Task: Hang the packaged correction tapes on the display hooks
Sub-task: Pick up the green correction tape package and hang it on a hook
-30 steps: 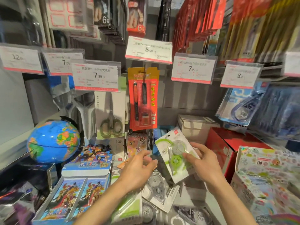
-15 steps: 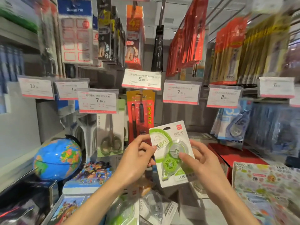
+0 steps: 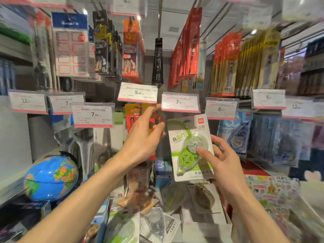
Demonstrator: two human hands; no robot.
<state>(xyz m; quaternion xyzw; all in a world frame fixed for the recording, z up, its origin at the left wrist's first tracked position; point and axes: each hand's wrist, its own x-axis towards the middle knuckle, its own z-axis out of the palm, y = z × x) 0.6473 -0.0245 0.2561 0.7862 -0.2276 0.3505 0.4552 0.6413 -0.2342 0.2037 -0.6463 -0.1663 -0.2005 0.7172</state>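
A green and white packaged correction tape is held upright by my right hand, thumb on its clear blister, just below the 7-yuan price tag. My left hand is raised beside it, fingers apart, touching nothing I can make out, in front of a red and orange pen pack. The hook behind the price tag is hidden. More correction tape packs lie in a loose pile on the shelf below. Blue correction tape packs hang at the right.
Price tags line the hook ends: a 5.00 tag and an 8 tag. Scissors packs hang at the left, a globe stands lower left, and a sticker box sits at the right. Red packs hang above.
The pack has risen and shifted right, up to the 7-yuan tag. My left hand has let go of the pack's edge and lifted toward the tags. The camera has tilted upward.
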